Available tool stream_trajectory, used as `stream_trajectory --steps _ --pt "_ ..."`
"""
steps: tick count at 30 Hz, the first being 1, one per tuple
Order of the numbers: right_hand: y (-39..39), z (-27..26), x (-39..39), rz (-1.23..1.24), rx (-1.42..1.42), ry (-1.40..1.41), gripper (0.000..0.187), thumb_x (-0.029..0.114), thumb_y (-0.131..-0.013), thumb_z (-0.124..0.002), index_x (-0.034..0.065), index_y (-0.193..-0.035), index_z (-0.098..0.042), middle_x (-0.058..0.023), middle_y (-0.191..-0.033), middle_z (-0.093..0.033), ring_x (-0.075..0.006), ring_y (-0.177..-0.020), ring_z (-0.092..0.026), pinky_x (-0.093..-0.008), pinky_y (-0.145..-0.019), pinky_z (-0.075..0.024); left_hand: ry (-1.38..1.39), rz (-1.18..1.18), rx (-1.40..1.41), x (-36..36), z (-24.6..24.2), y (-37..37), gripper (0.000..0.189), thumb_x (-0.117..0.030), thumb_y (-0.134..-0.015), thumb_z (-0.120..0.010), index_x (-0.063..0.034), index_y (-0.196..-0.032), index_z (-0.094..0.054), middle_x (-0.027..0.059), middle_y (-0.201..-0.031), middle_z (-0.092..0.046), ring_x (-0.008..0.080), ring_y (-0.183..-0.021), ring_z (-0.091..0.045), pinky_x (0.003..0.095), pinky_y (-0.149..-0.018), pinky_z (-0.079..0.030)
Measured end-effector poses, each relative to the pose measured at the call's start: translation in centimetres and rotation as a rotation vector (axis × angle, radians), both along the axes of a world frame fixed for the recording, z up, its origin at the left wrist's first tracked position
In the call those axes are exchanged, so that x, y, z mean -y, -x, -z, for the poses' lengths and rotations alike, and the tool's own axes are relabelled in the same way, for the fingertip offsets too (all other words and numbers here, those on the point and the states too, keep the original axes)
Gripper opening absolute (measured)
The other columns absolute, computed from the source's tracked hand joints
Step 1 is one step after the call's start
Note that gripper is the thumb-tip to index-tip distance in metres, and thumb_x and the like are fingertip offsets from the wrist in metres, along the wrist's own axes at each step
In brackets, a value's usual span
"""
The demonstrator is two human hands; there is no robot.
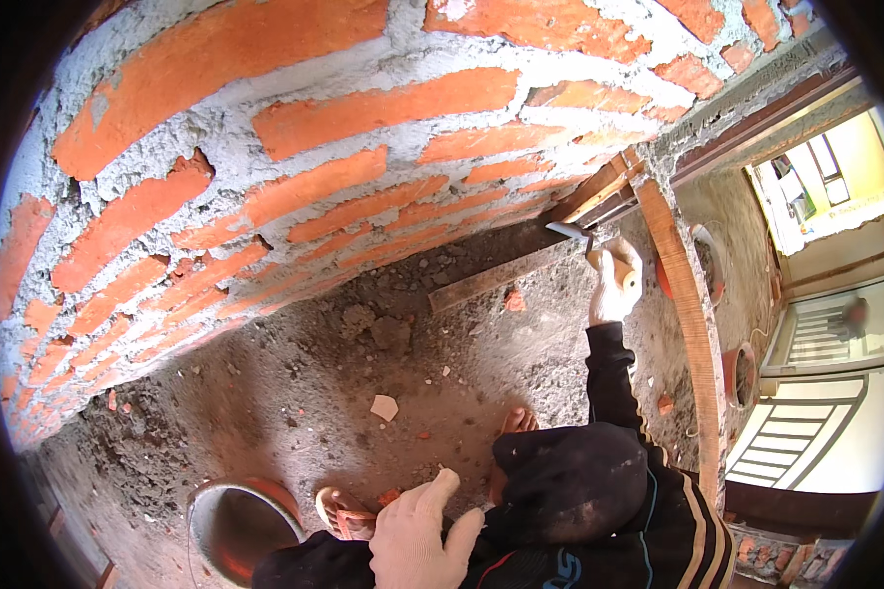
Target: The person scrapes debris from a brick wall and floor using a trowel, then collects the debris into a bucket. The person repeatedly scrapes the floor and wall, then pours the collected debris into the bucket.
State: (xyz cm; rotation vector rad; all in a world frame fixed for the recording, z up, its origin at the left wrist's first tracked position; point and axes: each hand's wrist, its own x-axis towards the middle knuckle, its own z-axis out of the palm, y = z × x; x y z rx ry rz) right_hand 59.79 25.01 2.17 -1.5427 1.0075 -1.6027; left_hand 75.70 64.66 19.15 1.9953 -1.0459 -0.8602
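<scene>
My right hand (616,276), in a pale knit glove, grips a trowel (570,230) with its blade towards the foot of the brick wall (317,118). The blade is near the wooden frame piece (597,193) at the wall's end; whether it touches anything I cannot tell. Grey mortar fills the joints between the orange bricks, rough in places. My left hand (423,534), gloved alike, hovers low in front of my body. Its thumb stands apart from the fingers, and nothing shows in it. Beside it is a sandalled foot (345,513).
A mortar-stained bucket (283,501) stands at lower left. Along the wall's base lies a wooden board (486,280), with rubble (390,333) and a pale shard (384,407) on the ground. A wooden post (674,272) rises at right; beyond it are two more buckets (740,375).
</scene>
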Motion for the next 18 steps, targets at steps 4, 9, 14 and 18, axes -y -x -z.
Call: stream_trajectory --steps 4,9,14,18 --pt "2.6 -1.7 -1.5 -0.075 -0.573 0.018 0.051 0.009 -0.08 -0.085 0.0032 -0.125 -0.064 -0.0163 -0.122 -0.068 -0.0259 -0.111 -0.068 -0.0372 -0.096 -0.0557 0.027 -0.006 -0.009 -0.1 -0.1 -0.1 0.043 -0.019 -0.091 -0.072 -0.0024 -0.129 -0.061 0.0203 -0.118 -0.068 0.0386 -0.109 -0.064 0.0472 -0.094 -0.05" --pt "1.1 -6.1 -2.1 -0.293 -1.042 0.366 0.046 0.013 -0.072 -0.088 0.014 -0.114 -0.069 -0.0142 -0.118 -0.068 -0.0339 -0.103 -0.069 -0.0416 -0.09 -0.0568 0.056 -0.004 -0.029 -0.6 -0.2 -0.4 0.045 -0.019 -0.091 -0.073 -0.0028 -0.13 -0.06 0.0201 -0.118 -0.067 0.0384 -0.108 -0.064 0.0468 -0.093 -0.05" --pt "0.8 -7.3 -0.9 -0.213 -0.937 0.27 0.044 0.015 -0.074 -0.087 0.0152 -0.115 -0.07 -0.0118 -0.108 -0.071 -0.0317 -0.098 -0.071 -0.0391 -0.086 -0.0576 0.08 -0.004 -0.061 -1.2 -0.5 -0.4 0.045 -0.021 -0.091 -0.073 -0.0033 -0.131 -0.06 0.0192 -0.12 -0.067 0.0382 -0.109 -0.064 0.0466 -0.095 -0.05" --pt "-1.9 -10.8 -1.1 -0.195 -1.237 0.316 0.028 0.023 -0.079 -0.083 0.0115 -0.1 -0.069 -0.0124 -0.097 -0.071 -0.0331 -0.086 -0.071 -0.0408 -0.076 -0.0581 0.116 0.014 -0.071 -1.7 -0.8 -0.5 0.046 -0.021 -0.091 -0.074 -0.0043 -0.131 -0.061 0.018 -0.122 -0.067 0.0373 -0.112 -0.064 0.0461 -0.098 -0.049"
